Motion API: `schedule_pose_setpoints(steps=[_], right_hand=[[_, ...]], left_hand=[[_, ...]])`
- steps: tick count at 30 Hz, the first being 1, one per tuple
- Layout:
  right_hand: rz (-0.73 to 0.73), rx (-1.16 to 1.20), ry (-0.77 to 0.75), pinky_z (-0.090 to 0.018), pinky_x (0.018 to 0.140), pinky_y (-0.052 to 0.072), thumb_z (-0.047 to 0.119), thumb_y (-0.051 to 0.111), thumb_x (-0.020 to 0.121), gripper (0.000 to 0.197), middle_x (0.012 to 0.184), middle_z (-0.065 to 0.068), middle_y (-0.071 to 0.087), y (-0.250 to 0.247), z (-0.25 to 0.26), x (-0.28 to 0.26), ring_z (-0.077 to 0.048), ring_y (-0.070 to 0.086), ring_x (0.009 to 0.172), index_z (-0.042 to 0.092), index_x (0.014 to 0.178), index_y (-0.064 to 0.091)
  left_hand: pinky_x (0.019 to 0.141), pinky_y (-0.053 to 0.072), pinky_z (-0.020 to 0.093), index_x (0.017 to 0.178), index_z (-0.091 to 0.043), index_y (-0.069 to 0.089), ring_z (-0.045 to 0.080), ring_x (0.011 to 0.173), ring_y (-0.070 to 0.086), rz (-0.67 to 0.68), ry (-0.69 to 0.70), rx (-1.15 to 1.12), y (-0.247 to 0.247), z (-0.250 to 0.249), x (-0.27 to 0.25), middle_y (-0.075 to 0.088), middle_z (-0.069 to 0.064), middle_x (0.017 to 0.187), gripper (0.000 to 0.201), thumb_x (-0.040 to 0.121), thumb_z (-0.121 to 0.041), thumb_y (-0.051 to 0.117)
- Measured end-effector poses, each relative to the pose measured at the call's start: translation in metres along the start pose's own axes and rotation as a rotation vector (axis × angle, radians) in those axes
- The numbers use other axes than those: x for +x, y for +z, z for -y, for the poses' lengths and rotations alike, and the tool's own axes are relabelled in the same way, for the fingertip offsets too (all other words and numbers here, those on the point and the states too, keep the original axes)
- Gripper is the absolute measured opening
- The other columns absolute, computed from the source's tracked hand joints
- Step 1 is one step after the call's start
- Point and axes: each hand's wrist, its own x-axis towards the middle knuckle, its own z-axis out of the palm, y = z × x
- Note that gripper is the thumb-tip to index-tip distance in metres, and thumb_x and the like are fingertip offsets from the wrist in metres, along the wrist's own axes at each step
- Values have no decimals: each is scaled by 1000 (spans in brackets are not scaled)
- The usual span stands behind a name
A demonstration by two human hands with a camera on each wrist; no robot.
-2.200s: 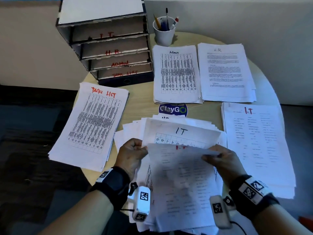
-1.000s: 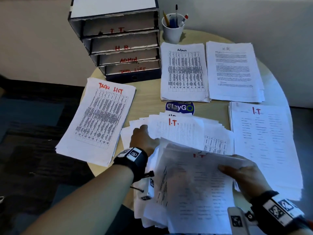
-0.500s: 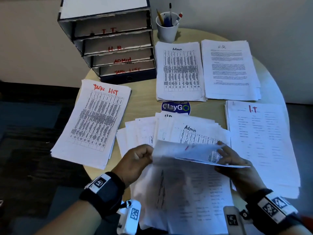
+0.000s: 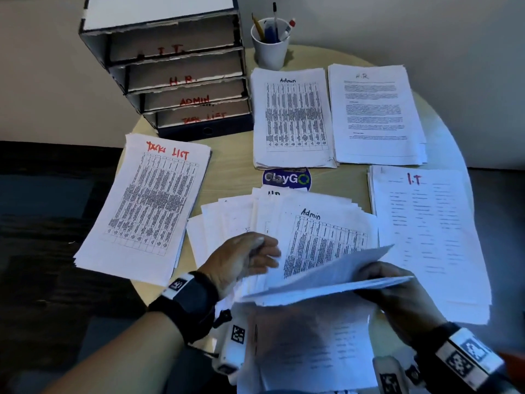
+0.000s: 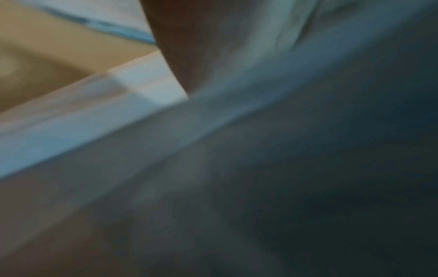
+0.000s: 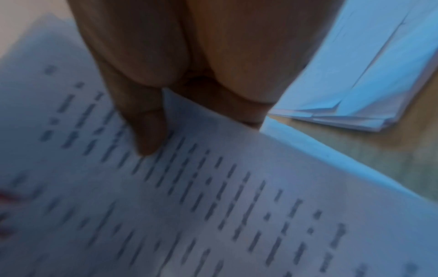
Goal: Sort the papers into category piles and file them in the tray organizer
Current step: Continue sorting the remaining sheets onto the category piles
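An unsorted fan of papers [image 4: 235,220] lies mid-table with an "Admin" sheet [image 4: 321,237] on top. My right hand [image 4: 397,291] pinches a few lifted sheets [image 4: 335,274] by their right edge, tilted above the fan; its thumb [image 6: 147,131] presses on the printed top sheet [image 6: 213,206]. My left hand [image 4: 250,257] rests on the fan with relaxed fingers, beside the lifted sheets; the left wrist view is too blurred to add more. Sorted piles: Task List [image 4: 147,206], Admin [image 4: 292,118], H.R. [image 4: 375,115], I.T. [image 4: 426,237]. The tray organizer [image 4: 176,66] stands back left.
A white cup of pens [image 4: 270,49] stands right of the organizer. A round "ClayGO" sticker [image 4: 287,179] sits on the wooden round table [image 4: 227,166]. More loose sheets [image 4: 312,351] hang over the table's near edge. The I.T. pile's corner [image 6: 355,84] lies just beyond my right hand.
An I.T. sheet left the top of the fan, exposing the Admin sheet. My left hand has let go of the lifted sheets, which my right hand has shifted right.
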Motion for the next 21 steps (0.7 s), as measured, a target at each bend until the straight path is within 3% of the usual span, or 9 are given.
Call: schedule_pose_setpoints(steps=[3,4,7,9,11,14,17,19,21], right_hand=[[-193,77,63,-19,58,53,-15,69,74,15,73,-6,73,5,-10,9,-16,67,68,-8,87,67],[-237,132,100,-25,63,57,-15,66,76,20,82,-9,75,7,-12,14,-24,70,77,-6,94,67],[-265,251,166,-41,70,60,-16,60,81,44,104,-19,72,15,-15,30,-36,70,91,4,120,58],[-239,272,200,-53,78,58,-17,60,80,68,107,-18,72,22,-16,38,-37,70,94,18,137,47],[-230,199,224,-59,86,53,-14,64,80,80,108,-13,73,29,-17,44,-35,70,96,28,143,38],[-331,-29,224,-49,99,48,-2,72,79,89,124,-10,66,35,-9,46,-25,66,107,33,148,27],[-451,-506,-154,-29,107,34,10,81,72,93,140,-9,48,38,26,34,-23,47,129,24,149,30],[-337,-855,-626,-41,111,33,14,81,68,83,140,-13,46,51,60,20,-29,41,132,17,142,44],[-117,-1166,-891,-55,109,33,21,76,71,65,132,-8,56,71,87,10,-29,47,129,20,132,54]], left_hand=[[61,51,24,87,-2,71,18,60,65,-61,-43,-253,1,15,-7,70,14,71,54,92,-53,54],[59,53,21,93,-2,71,14,59,66,-80,-45,-285,4,22,-9,72,12,72,53,95,-52,51],[99,52,40,130,-16,59,17,109,67,-71,-13,100,12,29,-13,69,2,123,50,88,-44,64],[98,50,36,131,-24,53,17,114,63,-113,37,425,17,34,-12,65,-7,128,43,91,-30,67],[86,50,26,128,-26,53,14,108,62,-236,32,498,22,33,-10,64,-7,127,36,94,-21,62],[82,43,23,125,-23,53,19,111,60,-327,37,515,19,27,-12,61,-4,129,29,97,-18,56],[85,34,24,133,-12,46,31,124,53,-330,100,756,16,-1,-28,55,7,132,33,101,-23,48],[75,38,29,115,-17,46,36,108,58,-286,239,1089,23,-26,-42,61,9,117,16,102,-26,43],[69,40,34,103,-22,46,32,97,60,-217,431,1360,36,-49,-56,61,5,105,11,100,-28,37]])
